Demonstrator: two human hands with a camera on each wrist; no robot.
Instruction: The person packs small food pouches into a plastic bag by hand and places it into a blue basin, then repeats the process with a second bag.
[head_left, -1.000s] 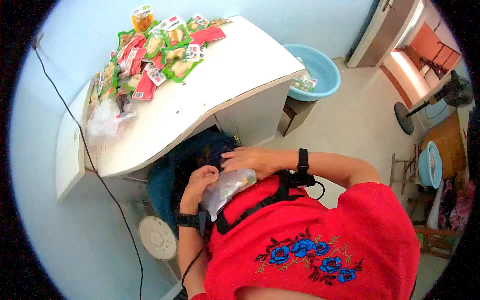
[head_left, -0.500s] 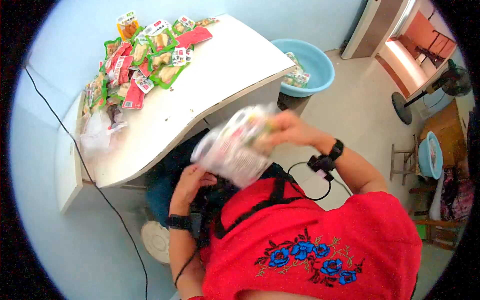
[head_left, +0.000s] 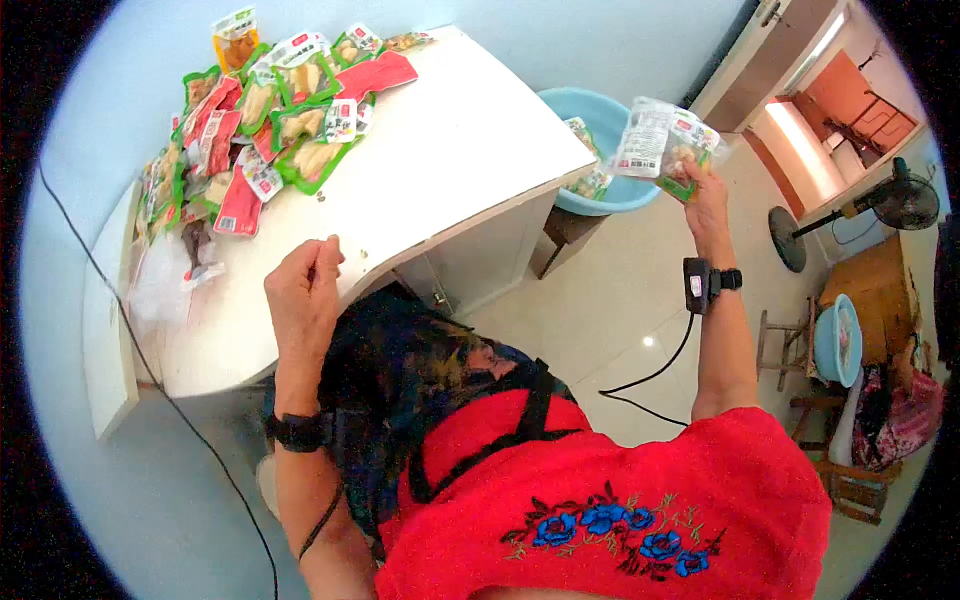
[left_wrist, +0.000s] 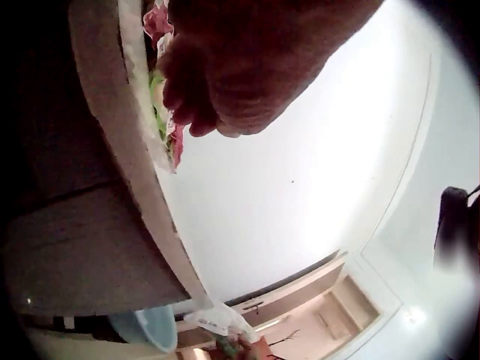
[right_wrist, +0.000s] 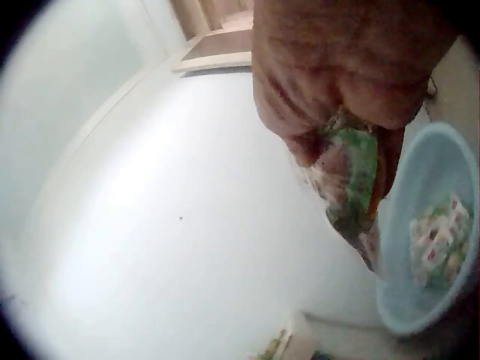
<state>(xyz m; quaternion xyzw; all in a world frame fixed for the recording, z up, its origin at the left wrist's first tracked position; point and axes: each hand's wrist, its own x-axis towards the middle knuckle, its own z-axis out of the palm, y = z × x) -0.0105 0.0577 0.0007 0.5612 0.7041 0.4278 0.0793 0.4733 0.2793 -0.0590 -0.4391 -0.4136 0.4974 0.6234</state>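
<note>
My right hand (head_left: 708,200) pinches a clear plastic bag (head_left: 645,140) with printed food packets inside, held up beside the rim of the light blue basin (head_left: 655,195). In the right wrist view, a green-edged packet (right_wrist: 352,176) shows below the fingers, next to the basin (right_wrist: 405,300). My left hand (head_left: 303,305) is raised over the near edge of the white table (head_left: 440,130), fingers loosely curled and holding nothing. Beyond it lies a heap of sealed food packets (head_left: 310,165), red, green and white.
Several packets (head_left: 590,180) lie in the basin, which sits on a low stool (head_left: 555,240). Thin clear bags (head_left: 165,275) lie at the table's left end. A black cable (head_left: 150,340) hangs along the left. A floor fan (head_left: 790,240) and another basin (head_left: 838,340) stand at right.
The bag was on the lap between both hands; my right hand has carried it up and right to the basin. My left hand has let go and moved up to the table.
</note>
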